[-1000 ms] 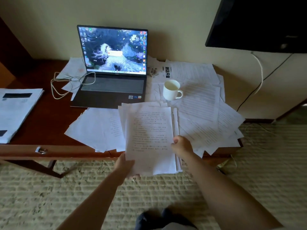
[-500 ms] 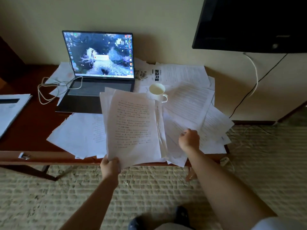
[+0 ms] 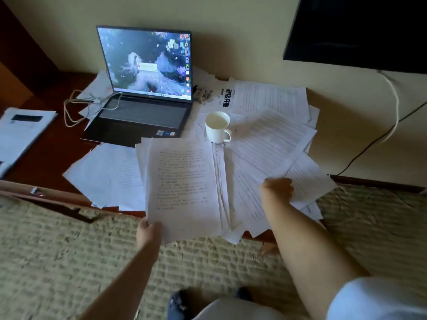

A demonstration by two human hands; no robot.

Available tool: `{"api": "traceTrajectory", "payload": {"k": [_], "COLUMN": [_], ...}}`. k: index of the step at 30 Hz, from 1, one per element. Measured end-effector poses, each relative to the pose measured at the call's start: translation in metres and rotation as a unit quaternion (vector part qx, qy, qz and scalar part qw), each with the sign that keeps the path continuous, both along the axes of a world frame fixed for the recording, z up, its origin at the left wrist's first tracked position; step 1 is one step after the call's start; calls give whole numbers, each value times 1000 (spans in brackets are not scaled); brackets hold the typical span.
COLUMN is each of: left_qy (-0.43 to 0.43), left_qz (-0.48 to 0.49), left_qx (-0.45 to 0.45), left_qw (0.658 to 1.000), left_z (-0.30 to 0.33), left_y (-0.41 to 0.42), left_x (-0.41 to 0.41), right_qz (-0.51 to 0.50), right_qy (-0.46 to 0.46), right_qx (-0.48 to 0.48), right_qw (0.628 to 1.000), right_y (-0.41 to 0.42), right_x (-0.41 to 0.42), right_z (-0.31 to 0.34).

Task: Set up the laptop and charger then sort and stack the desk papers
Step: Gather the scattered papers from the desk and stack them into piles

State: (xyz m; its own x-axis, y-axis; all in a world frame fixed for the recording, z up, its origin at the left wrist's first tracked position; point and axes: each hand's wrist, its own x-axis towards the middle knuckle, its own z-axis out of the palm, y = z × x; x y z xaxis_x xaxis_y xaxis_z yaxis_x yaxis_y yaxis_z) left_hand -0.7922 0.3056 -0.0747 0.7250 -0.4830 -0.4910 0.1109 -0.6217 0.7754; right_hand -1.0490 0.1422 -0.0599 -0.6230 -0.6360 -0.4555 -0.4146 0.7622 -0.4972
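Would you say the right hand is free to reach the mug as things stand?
Probably not yet: the right hand grips loose sheets, though nothing stands between it and the mug.

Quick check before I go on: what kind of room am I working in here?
Probably a hotel room or bedroom desk area, not an office: a dark wooden desk against a plain wall, a wall-mounted TV above it, woven carpet underfoot, with a laptop and a white mug.
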Motion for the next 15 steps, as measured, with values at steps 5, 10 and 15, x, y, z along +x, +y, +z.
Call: {"api": "traceTrajectory", "payload": {"k": [5,10,15], "left_qy": [-27,-55,-68], "left_qz": [8,-4,-32], "left_qx": [15,5,-18], "left_qw": [999,998,997], "left_z": [2,-1,6], "left_y": [-2,-4,-4], "left_x": [-1,6,8], "right_qz": [-20,-39,-144], "right_qy": [-74,-132,-223], "right_qx": [-16,-121,-147], "right_qw": [997,983,953], "right_y": [-11,-1,25], "right_x": [-2,6,21], "right_z": [1,6,13]}}
